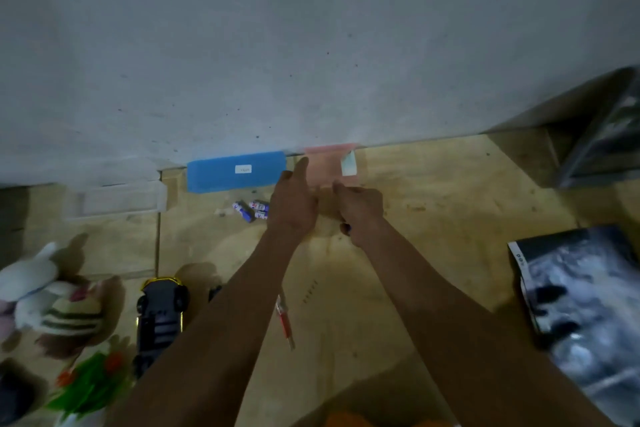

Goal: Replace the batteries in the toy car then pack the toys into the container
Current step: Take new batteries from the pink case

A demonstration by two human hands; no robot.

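The yellow and black toy car (161, 319) lies upside down at the lower left of the wooden table. Loose blue and white batteries (251, 210) lie near the wall, just left of my left hand (294, 204). That hand's index finger points out and rests against a pink translucent box (329, 163) by the wall. My right hand (362, 213) is curled at the pink box's near edge; a small dark bit shows under its thumb, and I cannot tell whether it holds anything. A red screwdriver (284, 321) lies between my forearms.
A blue box (235, 172) and a clear box (121, 199) stand along the wall to the left. Plush toys (52, 302) and a green toy (90, 381) crowd the lower left. A black and white bag (581, 308) lies at the right edge.
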